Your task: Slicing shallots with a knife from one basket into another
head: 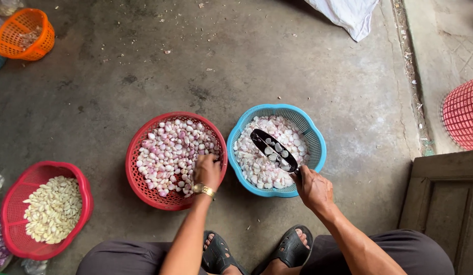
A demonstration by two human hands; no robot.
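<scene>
My left hand (208, 170), with a gold watch on the wrist, reaches into a round red basket (136, 175) of peeled pinkish shallots (167, 150); its fingers are bent down among them, so whether it grips one is hidden. My right hand (312, 187) holds the handle of a dark knife (273, 149), whose flat blade lies over a blue basket (318, 140) of pale peeled pieces (256, 165) and carries several small white slices.
A red basket (83, 191) of pale cloves sits at the left, an orange basket (25, 33) at top left, another red basket (463, 114) at the right edge. My sandalled feet (256, 252) rest on the concrete floor. A wooden door panel (445, 203) stands lower right.
</scene>
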